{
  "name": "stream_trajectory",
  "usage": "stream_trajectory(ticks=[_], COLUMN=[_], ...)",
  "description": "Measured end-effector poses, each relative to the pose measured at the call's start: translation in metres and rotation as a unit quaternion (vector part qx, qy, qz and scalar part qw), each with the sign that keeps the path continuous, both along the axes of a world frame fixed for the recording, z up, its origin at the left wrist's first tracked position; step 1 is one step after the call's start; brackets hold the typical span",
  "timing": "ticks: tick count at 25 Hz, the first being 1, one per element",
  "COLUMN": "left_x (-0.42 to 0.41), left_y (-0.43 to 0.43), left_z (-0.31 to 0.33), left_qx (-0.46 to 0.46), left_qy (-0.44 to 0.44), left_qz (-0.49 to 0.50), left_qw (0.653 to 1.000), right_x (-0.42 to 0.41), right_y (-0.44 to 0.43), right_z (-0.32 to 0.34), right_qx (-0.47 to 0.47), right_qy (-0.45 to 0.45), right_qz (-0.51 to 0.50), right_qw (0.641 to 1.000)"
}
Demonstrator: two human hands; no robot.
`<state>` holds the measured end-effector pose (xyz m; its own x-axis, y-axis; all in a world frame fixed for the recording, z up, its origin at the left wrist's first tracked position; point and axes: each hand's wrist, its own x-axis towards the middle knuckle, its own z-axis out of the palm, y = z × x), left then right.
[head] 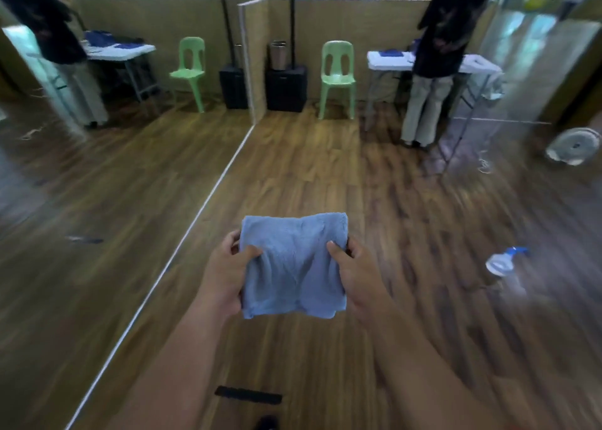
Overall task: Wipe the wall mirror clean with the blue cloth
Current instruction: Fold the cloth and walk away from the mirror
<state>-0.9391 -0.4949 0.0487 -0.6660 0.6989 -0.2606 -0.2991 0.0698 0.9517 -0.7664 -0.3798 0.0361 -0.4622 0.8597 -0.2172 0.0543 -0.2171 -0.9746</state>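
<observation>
Wood floor [325, 175] meeting the wall mirror [97, 185] on the left.
A green chair [337, 71] stands far back and a spray bottle [505, 263] sits at right; left hand [224, 273] and right hand [358, 273] pinch the blue cloth [293, 266] above the floor.

Blue cloth [293, 266], pale, folded into a rectangle, held spread flat in mid-air by its 2 side edges; wall mirror [97, 185] stands upright to its left
</observation>
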Motion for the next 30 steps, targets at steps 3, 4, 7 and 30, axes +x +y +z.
stream_trajectory(ticks=[3, 4, 7, 30], left_x=[0.026, 0.036, 0.066, 0.321], left_y=[0.056, 0.077, 0.136, 0.625], left_z=[-0.006, -0.01, -0.02, -0.064], left_qx=[-0.01, -0.012, -0.023, -0.033], left_qy=[0.065, 0.071, 0.059, 0.147], left_qz=[-0.051, -0.065, -0.091, -0.343], left_qw=[0.997, 0.995, 0.994, 0.927], right_x=[0.042, 0.056, 0.09, 0.365], right_y=[0.034, 0.048, 0.094, 0.486], right_z=[-0.003, -0.006, -0.016, -0.074], right_qx=[-0.008, -0.013, -0.015, -0.047], right_qy=[0.005, 0.004, -0.022, -0.029], right_qz=[-0.063, -0.083, -0.122, -0.359], right_qw=[0.998, 0.996, 0.992, 0.932])
